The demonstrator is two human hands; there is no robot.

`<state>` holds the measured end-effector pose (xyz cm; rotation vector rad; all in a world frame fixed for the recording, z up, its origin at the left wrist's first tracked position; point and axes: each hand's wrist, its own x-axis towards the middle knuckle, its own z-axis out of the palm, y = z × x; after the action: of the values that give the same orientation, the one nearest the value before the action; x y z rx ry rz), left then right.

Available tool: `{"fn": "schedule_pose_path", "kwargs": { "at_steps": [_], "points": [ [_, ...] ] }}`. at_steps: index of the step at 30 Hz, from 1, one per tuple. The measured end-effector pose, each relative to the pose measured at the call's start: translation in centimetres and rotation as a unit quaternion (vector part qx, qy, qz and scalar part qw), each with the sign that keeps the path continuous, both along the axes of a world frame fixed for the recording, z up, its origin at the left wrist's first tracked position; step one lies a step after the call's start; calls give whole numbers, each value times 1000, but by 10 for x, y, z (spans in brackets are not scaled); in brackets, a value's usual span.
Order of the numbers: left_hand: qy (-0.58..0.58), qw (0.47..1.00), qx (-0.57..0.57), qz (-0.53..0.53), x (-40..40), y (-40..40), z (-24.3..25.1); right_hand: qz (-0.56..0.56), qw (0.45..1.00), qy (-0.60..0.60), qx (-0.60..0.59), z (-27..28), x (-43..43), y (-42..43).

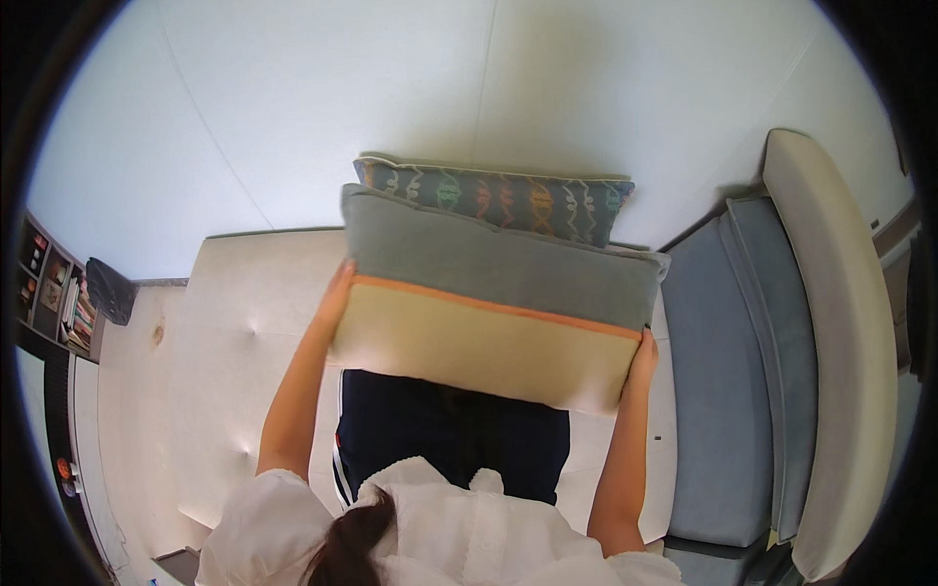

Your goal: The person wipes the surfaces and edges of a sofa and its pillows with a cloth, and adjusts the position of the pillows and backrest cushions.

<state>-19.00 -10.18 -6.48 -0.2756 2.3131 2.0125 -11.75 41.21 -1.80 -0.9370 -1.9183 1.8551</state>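
Note:
A large rectangular cushion (498, 300), grey above and cream below with an orange stripe between, is held up between my two hands. My left hand (341, 289) grips its left side near the stripe, the fingers mostly behind the edge. On the right side, my right hand (643, 355) grips the edge just below the stripe's end. Behind it, a patterned grey-blue cushion (506, 198) with embroidered motifs leans at the wall, its lower part hidden by the held cushion. Both cushions are over a beige upholstered seat (242, 337).
A pale wall (308, 110) rises beyond the seat. At right are a blue-grey seat cushion (714, 381), a darker back cushion (777, 329) and a beige padded backrest (850, 351). A black object (110, 291) and a bookshelf (55, 286) are at far left.

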Motion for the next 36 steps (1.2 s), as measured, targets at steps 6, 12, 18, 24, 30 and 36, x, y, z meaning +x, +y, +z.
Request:
{"fn": "schedule_pose_path", "kwargs": {
  "at_steps": [6, 12, 18, 24, 30, 36],
  "points": [
    [103, 982, -63, 143, 66, -140, 72, 78, 975, 198, -56, 51, -14, -139],
    [39, 916, -1, 398, 54, -264, 131, 229, 928, 258, -141, 57, -100, -298],
    [108, 931, -38, 346, 34, -391, 65, 252, 905, 342, 13, -58, -149, -464],
    [-43, 916, -226, 329, -54, -227, -74, 320, 929, 108, 153, -167, -181, -473],
    [-31, 889, -273, 365, -49, -234, -103, 307, 951, 17, -21, -106, -226, -479],
    [-349, 771, 171, 504, -51, -156, -24, 231, 946, -51, -221, -95, -254, -484]
  ]
}}
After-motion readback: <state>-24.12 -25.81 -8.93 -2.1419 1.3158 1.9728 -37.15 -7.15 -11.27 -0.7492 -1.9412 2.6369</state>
